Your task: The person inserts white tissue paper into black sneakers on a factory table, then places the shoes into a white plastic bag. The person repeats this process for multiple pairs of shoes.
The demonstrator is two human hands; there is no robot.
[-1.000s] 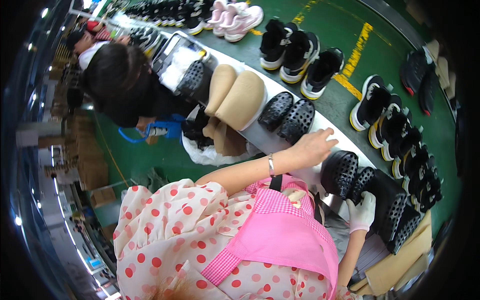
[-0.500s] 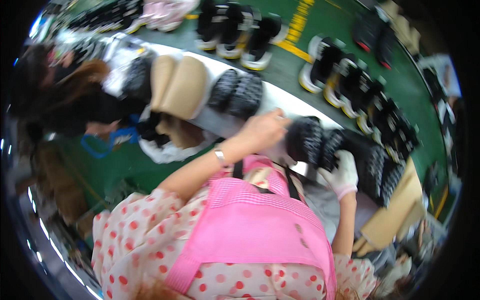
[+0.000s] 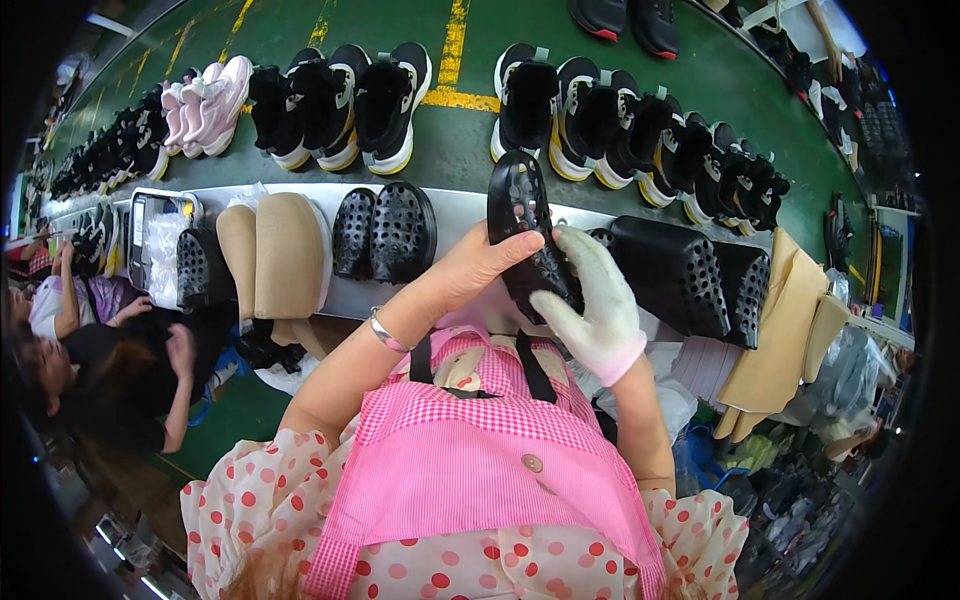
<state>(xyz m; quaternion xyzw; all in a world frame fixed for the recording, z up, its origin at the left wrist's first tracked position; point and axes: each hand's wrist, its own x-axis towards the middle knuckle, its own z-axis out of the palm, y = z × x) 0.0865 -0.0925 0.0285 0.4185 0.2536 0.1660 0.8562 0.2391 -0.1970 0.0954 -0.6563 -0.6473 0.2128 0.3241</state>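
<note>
Upright over the bench, a black shoe with round holes, like a clog [image 3: 524, 215], is held between my two hands. My bare left hand [image 3: 490, 255], with a silver bangle at its wrist, grips its left side, thumb laid across the front. In a white glove, my right hand [image 3: 597, 310] is wrapped around its lower right side. A pair of similar black holed clogs [image 3: 402, 235] rests on the bench to the left. More black holed shoes [image 3: 665, 265] lie close to the right of my gloved hand.
Beyond the bench [image 3: 455, 212], black sneakers [image 3: 385, 110] and pink sneakers [image 3: 205, 105] stand in rows. Tan curved pieces [image 3: 290, 255] lie at left, tan sheets [image 3: 765, 340] at right. A clear-wrapped bundle sits in a tray [image 3: 137, 240]. Other people [image 3: 110, 390] work at far left.
My hands, apart before, have come together around one clog. It has been raised off the bench and stands upright. The head view has turned.
</note>
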